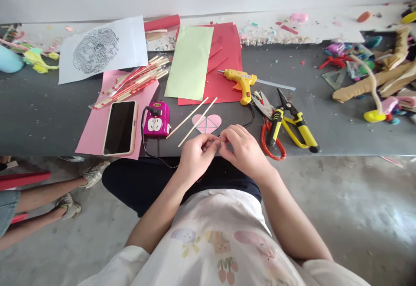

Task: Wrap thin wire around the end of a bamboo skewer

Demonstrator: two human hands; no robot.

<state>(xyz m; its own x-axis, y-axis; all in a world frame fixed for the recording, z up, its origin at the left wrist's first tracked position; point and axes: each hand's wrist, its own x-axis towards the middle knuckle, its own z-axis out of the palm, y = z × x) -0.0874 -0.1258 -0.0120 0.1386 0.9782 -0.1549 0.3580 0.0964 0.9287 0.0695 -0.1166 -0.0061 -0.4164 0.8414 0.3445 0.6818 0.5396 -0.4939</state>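
Note:
My left hand (198, 154) and my right hand (239, 149) meet at the front edge of the table, fingertips pinched close together. Whatever lies between them is too small to make out. Just beyond my fingers is a pink paper heart (212, 122) with dark lines across it. One wooden chopstick (195, 126) lies slantwise over the heart's left side, and another chopstick (182, 122) rests left of it. A yellow hot glue gun (242, 80) lies on red paper (224, 95) behind the heart, a glue stick poking from its back.
Red-handled scissors (268, 136) and yellow-black pliers (292, 121) lie to the right. On the left are a purple power adapter (157, 121), a phone (119, 128), wrapped chopsticks (136, 80) and a dragon print (100, 52). Craft scraps (370, 65) crowd the far right. A person's legs (42, 199) show lower left.

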